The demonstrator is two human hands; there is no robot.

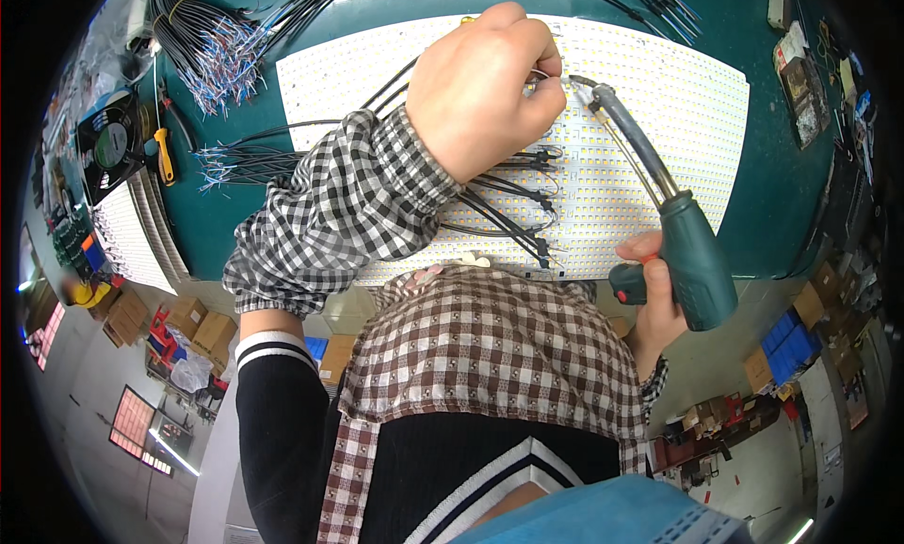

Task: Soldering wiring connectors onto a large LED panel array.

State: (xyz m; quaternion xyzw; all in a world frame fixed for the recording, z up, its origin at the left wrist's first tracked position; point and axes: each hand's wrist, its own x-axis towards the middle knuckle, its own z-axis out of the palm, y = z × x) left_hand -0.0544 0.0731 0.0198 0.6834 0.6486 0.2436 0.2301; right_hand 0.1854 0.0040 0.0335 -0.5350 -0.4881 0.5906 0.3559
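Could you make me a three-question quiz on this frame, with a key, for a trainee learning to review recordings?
1. Multiple choice: what does the right hand hold?
A) a paintbrush
B) a green soldering tool
C) a roll of tape

2. True or false: a yellow-handled tool lies to the left of the white board.

3. Fill in: the far end of the green soldering tool is close to the fingertips of the ____ hand.

Key: 1. B; 2. True; 3. left (the left hand is above the white board).
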